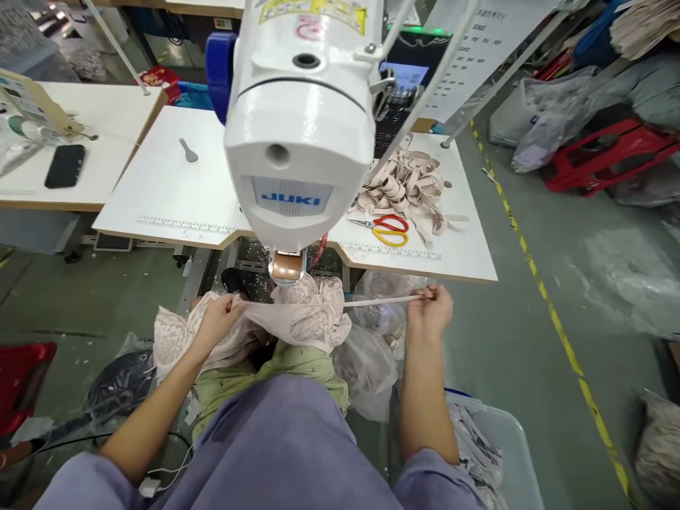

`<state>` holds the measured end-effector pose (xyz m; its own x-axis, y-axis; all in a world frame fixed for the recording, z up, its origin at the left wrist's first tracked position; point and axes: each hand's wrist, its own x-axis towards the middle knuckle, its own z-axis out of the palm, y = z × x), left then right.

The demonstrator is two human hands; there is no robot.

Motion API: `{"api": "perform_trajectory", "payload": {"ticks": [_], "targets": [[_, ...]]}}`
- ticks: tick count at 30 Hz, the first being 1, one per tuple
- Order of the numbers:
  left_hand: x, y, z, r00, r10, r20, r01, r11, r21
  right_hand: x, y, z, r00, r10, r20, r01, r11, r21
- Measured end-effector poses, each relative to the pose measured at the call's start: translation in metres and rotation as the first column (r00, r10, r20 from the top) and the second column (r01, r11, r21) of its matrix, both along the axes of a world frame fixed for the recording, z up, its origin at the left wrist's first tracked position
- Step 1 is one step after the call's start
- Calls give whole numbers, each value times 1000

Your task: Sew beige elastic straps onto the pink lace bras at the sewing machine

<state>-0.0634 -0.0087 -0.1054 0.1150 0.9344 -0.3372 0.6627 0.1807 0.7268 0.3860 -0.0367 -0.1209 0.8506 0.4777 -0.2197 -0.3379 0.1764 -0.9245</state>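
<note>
A beige lace garment [313,322] is stretched across my lap, below the head of a white sewing machine [297,142]. My left hand [219,322] is closed, pinching the sheer edge of the garment on the left. My right hand [431,310] is closed on the end of a narrow pale elastic strip [380,302], which runs taut from the garment's right side. The strip's join to the garment is hard to make out. More lace fabric [173,336] hangs at the left, partly behind my left forearm.
On the white table [175,184] lie red-and-yellow-handled scissors [390,230], a heap of beige strips [406,184] and a small grey tool [188,150]. Plastic bags [369,368] hang under the table's front edge. A bin of fabric strips [510,439] stands at lower right.
</note>
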Motion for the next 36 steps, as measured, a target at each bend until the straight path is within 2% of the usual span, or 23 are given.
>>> {"api": "perform_trajectory", "payload": {"ticks": [2,4,6,7,8,9,11,13,15,16,18,21,25,29,31,33,36], "targets": [[7,6,-7,990,124,-67,-118,989,93,8,-1,9,997,-69,29,69,998,14],[15,11,-15,974,196,-109,-178,971,159,-5,-2,13,995,-86,48,85,996,16],[20,16,-21,968,214,-131,-185,962,201,-39,-6,15,992,46,116,-41,998,-40],[22,17,-21,969,208,-135,-176,960,218,-62,-10,15,967,181,179,-165,981,-99],[23,17,-20,972,194,-134,-159,959,234,-86,-15,15,898,348,271,-308,934,-179],[25,15,-16,976,175,-130,-139,959,246,-111,-20,17,780,511,361,-441,858,-262],[27,9,-4,988,104,-111,-73,964,257,-154,-32,23,515,716,471,-618,691,-376],[30,0,14,997,-33,-70,49,967,250,-185,-39,34,322,812,487,-717,545,-434],[33,-9,37,975,-221,14,211,946,247,-202,-41,45,225,857,463,-762,451,-465],[35,-13,48,949,-310,57,287,925,249,-206,-41,51,197,867,458,-768,427,-477],[37,-19,69,890,-445,99,411,877,248,-208,-41,59,137,865,482,-763,403,-505],[40,-24,86,859,-511,44,490,842,226,-207,-41,65,34,816,576,-733,412,-541],[44,-30,86,901,-433,-20,426,878,216,-206,-42,67,-65,734,676,-706,445,-551],[47,-35,82,913,-408,2,399,893,208,-205,-43,71,-113,707,699,-676,461,-575],[47,-35,81,907,-419,50,404,897,179,-203,-44,74,-121,734,669,-675,433,-597],[48,-34,81,899,-427,102,407,897,170,-200,-43,79,-107,785,610,-695,380,-610],[47,-32,80,879,-453,151,407,876,259,-194,-38,86,-73,861,503,-760,278,-587]]}}
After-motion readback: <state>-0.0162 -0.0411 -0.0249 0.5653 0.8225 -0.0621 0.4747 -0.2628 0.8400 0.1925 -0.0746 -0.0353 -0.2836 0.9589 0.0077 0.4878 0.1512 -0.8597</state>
